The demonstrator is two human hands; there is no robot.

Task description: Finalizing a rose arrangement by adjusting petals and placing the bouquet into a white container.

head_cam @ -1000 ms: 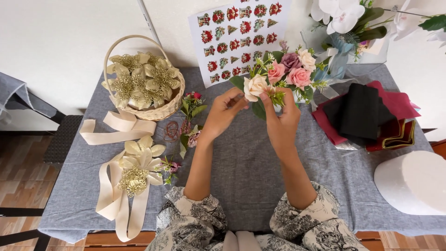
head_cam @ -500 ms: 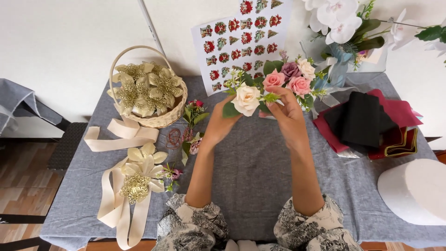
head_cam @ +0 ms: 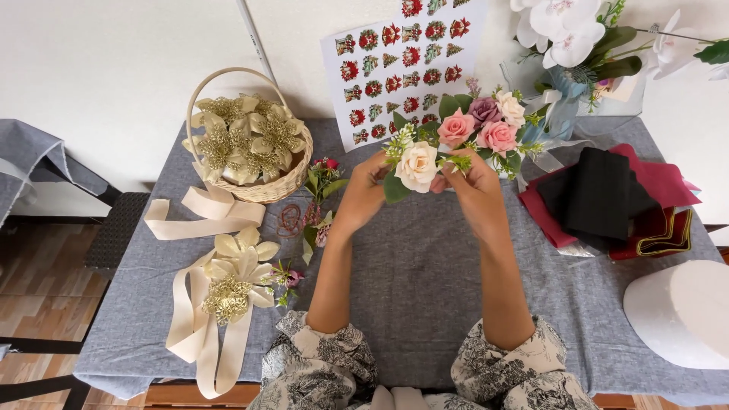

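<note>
Woven wicker basket (head_cam: 282,184); satin-smooth ribbon (head_cam: 199,220); matt grey cloth tablecloth (head_cam: 425,281).

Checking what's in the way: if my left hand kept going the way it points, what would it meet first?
The left hand points up and right, already at the cream rose of the bouquet. Past that comes the sticker sheet against the wall, though depth is unclear.

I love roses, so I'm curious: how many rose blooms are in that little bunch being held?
5 show: a cream rose in front, a pink rose, another pink one, a mauve rose and a pale one behind. Leaves may hide more.
</note>
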